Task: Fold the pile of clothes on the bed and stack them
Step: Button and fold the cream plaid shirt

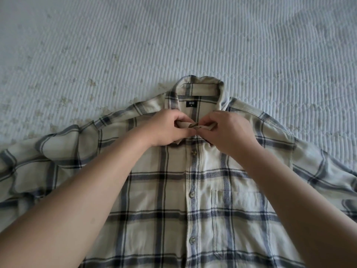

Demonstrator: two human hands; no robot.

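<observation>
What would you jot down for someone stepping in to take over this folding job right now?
Left hand and right hand both pinch the collar ends of the plaid shirt together at the top button.
The shirt lies face up and spread out on the bed, lower buttons fastened.
Done: shirt laid flat.
Left: finish the collar, fold the shirt, stack it. No other clothes or stack are in view.

A bedroom in a home is indicated. The whole view is filled by a bed (173, 35) covered in a pale blue, finely ribbed quilted spread, with faded yellowish blotches seen from 9 to 11 o'clock. A cream and blue plaid shirt (173, 190) is laid flat on it at 6 o'clock, collar toward 12 o'clock.
</observation>
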